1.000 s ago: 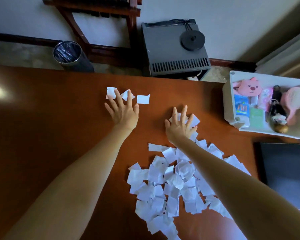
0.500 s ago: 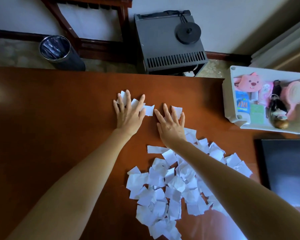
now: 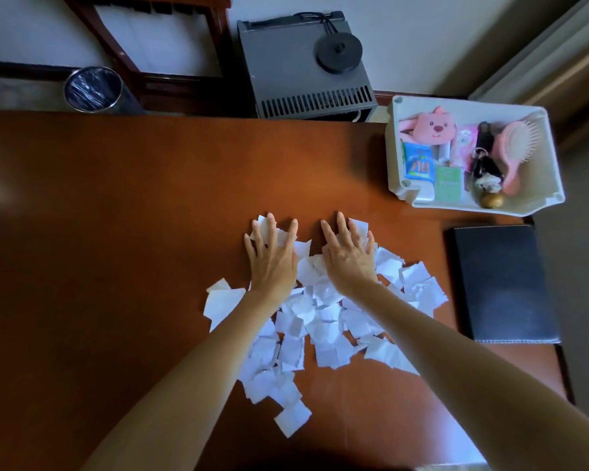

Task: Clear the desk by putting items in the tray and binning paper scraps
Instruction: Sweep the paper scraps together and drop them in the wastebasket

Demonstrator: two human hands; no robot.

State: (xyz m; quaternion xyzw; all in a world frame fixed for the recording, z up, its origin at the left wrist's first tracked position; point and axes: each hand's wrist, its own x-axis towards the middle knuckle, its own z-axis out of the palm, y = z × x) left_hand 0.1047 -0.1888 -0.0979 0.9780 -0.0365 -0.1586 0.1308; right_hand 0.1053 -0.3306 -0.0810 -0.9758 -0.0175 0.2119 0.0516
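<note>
Polished reddish-brown wood makes up the desk (image 3: 99, 232). Beyond its far left edge a round bin (image 3: 93, 89) with a shiny dark liner stands on the floor.

At the desk's middle lies a loose heap of white paper scraps (image 3: 306, 328), mostly small torn squares and rectangles, blank as far as can be seen, overlapping and spreading toward the near edge. The left hand (image 3: 272, 260) lies flat, palm down, fingers spread, on the heap's far left corner, with scraps under its fingertips. The right hand (image 3: 349, 254) lies just beside it, equally flat and splayed, pressing scraps at the far right; neither grips anything.

To the right, at the far corner, sits a white tray (image 3: 393, 158) holding a pink animal-faced pouch (image 3: 430, 127), a blue packet (image 3: 419, 163) whose print is too small to read, a green card (image 3: 449, 183) and a pink hairbrush (image 3: 517, 147). Nearer, a black folder (image 3: 504, 283) lies flat.
</note>
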